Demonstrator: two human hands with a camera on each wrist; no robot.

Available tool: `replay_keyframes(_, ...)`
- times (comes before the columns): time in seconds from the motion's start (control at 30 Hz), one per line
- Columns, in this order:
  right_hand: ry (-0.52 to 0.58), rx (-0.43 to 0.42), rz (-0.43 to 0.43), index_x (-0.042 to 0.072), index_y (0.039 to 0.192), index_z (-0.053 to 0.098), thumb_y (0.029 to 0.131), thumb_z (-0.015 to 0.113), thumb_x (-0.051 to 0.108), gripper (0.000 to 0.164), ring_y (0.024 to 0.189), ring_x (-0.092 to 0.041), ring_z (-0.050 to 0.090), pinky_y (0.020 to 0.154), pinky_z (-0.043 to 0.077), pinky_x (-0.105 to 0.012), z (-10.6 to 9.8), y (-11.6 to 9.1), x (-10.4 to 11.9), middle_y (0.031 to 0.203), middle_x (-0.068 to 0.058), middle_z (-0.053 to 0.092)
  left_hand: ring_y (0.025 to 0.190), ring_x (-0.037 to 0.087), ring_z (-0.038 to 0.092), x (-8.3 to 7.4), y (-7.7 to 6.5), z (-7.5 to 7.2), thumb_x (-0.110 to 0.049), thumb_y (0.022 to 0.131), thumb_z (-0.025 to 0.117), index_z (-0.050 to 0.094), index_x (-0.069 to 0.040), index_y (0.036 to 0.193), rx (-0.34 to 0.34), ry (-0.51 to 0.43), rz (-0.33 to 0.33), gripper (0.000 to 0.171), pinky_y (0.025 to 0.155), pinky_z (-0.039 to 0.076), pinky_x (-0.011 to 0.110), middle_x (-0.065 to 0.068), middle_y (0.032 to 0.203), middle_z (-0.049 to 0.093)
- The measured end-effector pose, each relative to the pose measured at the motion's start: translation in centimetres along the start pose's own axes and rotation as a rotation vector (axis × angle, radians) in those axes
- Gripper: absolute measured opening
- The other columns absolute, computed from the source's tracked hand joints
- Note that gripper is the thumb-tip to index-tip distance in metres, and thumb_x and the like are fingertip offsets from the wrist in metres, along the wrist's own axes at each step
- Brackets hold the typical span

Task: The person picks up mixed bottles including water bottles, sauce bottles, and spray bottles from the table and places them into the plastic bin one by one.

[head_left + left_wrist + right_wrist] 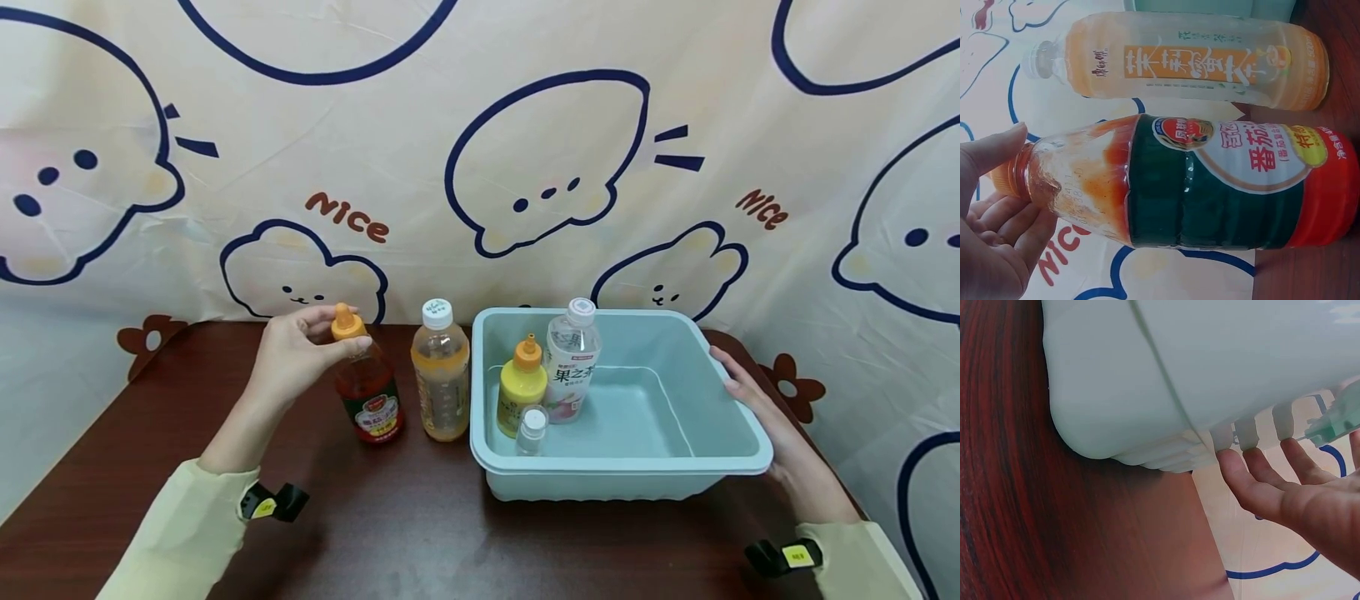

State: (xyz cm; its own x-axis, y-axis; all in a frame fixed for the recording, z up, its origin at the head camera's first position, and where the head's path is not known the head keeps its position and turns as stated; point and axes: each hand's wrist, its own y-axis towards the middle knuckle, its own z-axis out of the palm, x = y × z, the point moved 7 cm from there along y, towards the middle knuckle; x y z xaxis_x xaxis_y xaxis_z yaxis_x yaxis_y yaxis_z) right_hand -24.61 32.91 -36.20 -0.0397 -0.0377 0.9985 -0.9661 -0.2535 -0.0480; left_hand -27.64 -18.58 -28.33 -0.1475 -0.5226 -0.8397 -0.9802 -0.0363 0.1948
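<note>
My left hand [300, 346] holds a ketchup bottle [369, 400] at its orange cap and neck, thumb on one side and fingers on the other. The bottle is on or just above the table, leaning slightly left. Right of it stands a tea bottle [441, 383] with a white cap, close to the light-blue plastic bin [637, 467]. The fingers of my right hand [757, 408] touch the bin's right side; in the right wrist view their tips [1229, 459] meet its outer wall.
Inside the bin's left part stand a yellow squeeze bottle [522, 387], a clear drink bottle with a white label [572, 362] and a small clear bottle [532, 429] with a white cap. A patterned cloth [412, 167] hangs behind the dark wooden table [390, 533].
</note>
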Motion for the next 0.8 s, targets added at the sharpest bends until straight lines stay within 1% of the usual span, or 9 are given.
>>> replay_keyframes(0.13,-0.005,0.001,-0.001,0.04,0.144,0.011,0.098,0.032,0.027,0.052,0.101,-0.006,0.052,0.077,0.053,-0.042,0.0,0.0,0.0,0.127,0.016,0.033,0.107,0.026,0.057,-0.4,-0.3,-0.5,-0.037,0.077,0.071,0.06,-0.004,0.116,-0.022,-0.001,0.017,0.052,0.07,0.047,0.01,0.015,0.116,0.061)
replay_keyframes(0.43,0.003,0.02,-0.005,0.039,0.144,0.011,0.098,0.031,0.028,0.052,0.101,-0.007,0.051,0.076,0.053,-0.042,0.0,0.1,0.1,0.127,0.015,0.032,0.106,0.023,0.057,-1.3,-1.1,-1.0,-0.04,0.075,0.072,0.062,-0.006,0.115,-0.042,0.01,0.038,0.054,0.069,0.046,0.008,0.013,0.114,0.062)
replay_keyframes(0.67,0.007,0.016,-0.007,0.04,0.144,0.012,0.098,0.031,0.027,0.051,0.101,-0.006,0.052,0.076,0.053,-0.041,0.0,0.0,0.0,0.127,0.015,0.033,0.099,0.009,0.06,-2.3,-1.7,-1.1,-0.036,0.075,0.073,0.063,-0.007,0.113,-0.039,0.004,0.087,0.048,0.069,0.048,0.01,0.011,0.111,0.064)
replay_keyframes(0.8,0.014,0.01,-0.003,0.04,0.144,0.011,0.098,0.032,0.027,0.052,0.101,-0.006,0.053,0.076,0.053,-0.042,0.1,0.0,0.0,0.127,0.016,0.033,0.098,0.007,0.06,-2.8,-2.0,-1.1,-0.034,0.075,0.073,0.063,-0.007,0.113,-0.032,-0.007,0.103,0.047,0.07,0.048,0.01,0.01,0.112,0.064)
